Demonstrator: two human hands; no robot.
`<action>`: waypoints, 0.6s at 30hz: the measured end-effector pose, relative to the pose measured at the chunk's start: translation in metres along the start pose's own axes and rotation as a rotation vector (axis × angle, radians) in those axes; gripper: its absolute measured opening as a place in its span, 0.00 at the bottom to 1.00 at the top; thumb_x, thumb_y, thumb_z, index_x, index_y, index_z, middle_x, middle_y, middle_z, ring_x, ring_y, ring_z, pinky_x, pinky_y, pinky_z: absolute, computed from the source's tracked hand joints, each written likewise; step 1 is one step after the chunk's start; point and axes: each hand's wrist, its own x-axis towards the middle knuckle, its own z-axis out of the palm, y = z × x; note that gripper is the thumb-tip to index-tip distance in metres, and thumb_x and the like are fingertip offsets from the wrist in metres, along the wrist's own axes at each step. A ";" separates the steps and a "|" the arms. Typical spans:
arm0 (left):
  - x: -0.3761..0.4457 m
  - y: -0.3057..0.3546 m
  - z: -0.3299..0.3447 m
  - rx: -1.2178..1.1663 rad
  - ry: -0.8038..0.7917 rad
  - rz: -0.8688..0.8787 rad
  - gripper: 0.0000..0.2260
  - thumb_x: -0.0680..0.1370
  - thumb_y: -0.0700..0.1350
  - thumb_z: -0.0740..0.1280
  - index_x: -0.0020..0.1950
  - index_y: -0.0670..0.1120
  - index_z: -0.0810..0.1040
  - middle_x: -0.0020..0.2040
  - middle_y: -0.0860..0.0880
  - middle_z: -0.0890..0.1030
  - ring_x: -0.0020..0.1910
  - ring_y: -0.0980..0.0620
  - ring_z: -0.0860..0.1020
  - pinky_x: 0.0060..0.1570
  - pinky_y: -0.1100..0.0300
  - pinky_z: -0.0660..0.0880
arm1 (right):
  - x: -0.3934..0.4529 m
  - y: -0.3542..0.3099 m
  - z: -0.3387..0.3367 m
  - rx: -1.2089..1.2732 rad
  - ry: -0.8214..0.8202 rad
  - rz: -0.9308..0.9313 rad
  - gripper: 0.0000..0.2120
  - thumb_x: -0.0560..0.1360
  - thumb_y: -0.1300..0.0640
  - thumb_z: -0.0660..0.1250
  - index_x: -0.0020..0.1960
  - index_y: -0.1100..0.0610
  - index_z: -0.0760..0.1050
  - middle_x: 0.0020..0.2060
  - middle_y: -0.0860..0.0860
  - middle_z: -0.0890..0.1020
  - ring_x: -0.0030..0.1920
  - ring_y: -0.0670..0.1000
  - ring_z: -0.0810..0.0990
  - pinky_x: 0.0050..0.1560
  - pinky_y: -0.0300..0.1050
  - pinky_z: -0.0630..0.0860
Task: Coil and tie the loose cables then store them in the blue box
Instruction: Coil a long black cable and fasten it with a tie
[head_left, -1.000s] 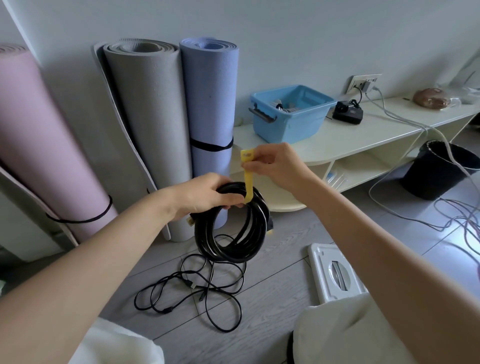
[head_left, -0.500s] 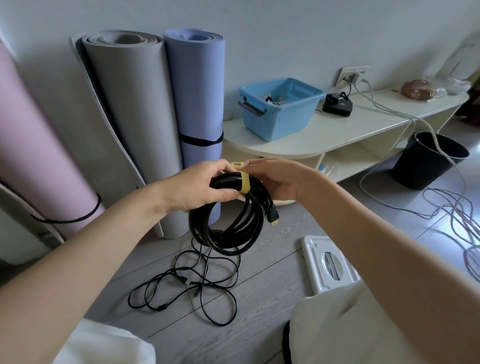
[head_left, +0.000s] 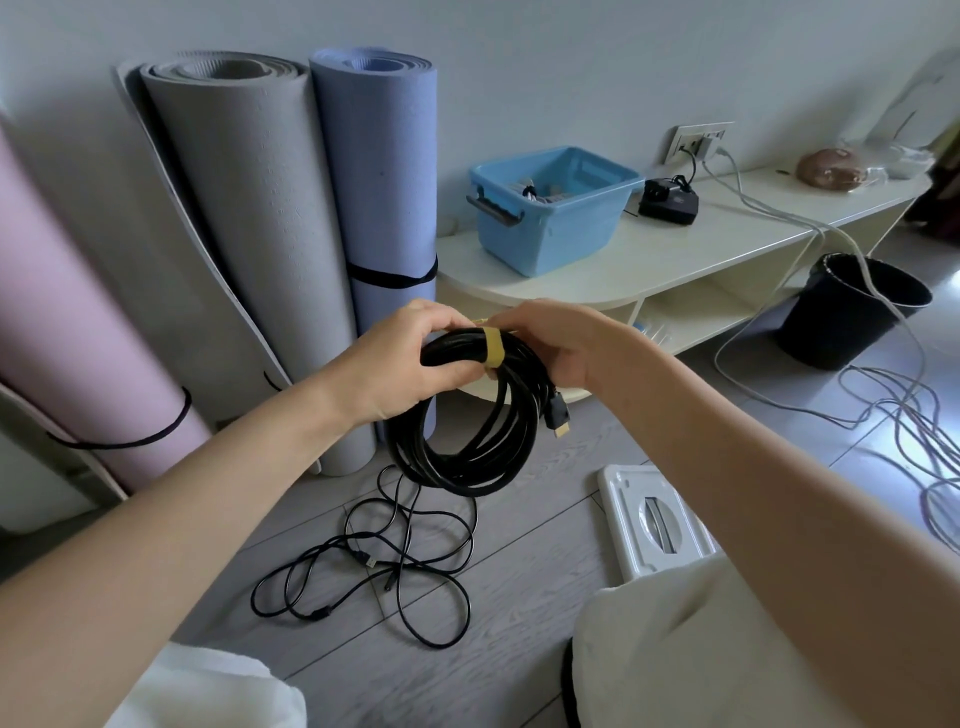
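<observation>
The yellow tie (head_left: 492, 347), pulled upward a second ago, now wraps the coil (head_left: 467, 415), which both the left hand (head_left: 410, 358) and right hand (head_left: 553, 345) grip at its top. The box (head_left: 550, 208) sits on the shelf (head_left: 675, 260) at one o'clock, with a loose cable (head_left: 374, 561) on open floor at six.

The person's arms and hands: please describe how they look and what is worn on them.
Both forearms are bare up to the frame's edge, with no sleeves in view. The left hand and the right hand wear no gloves, and no watch, bracelet or ring shows on either. The fingernails cannot be made out.
</observation>
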 end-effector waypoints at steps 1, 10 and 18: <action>0.000 -0.001 0.000 0.009 -0.001 0.013 0.10 0.73 0.42 0.71 0.53 0.49 0.77 0.52 0.53 0.73 0.51 0.60 0.74 0.55 0.71 0.67 | 0.000 0.000 -0.001 -0.008 -0.011 0.016 0.06 0.76 0.64 0.61 0.41 0.64 0.74 0.26 0.54 0.77 0.26 0.49 0.76 0.29 0.40 0.75; 0.000 -0.001 0.000 -0.002 -0.077 0.065 0.10 0.74 0.39 0.70 0.53 0.50 0.77 0.51 0.53 0.79 0.49 0.64 0.76 0.52 0.76 0.68 | 0.004 0.006 0.002 -0.011 0.027 0.040 0.08 0.76 0.67 0.58 0.40 0.64 0.72 0.28 0.56 0.74 0.23 0.48 0.76 0.29 0.39 0.76; 0.004 -0.013 -0.002 -0.101 -0.026 -0.128 0.03 0.74 0.42 0.70 0.47 0.47 0.78 0.39 0.49 0.79 0.34 0.63 0.73 0.39 0.73 0.68 | 0.004 0.011 0.006 -0.166 0.161 -0.240 0.14 0.77 0.59 0.65 0.58 0.68 0.72 0.36 0.55 0.75 0.30 0.46 0.75 0.38 0.42 0.70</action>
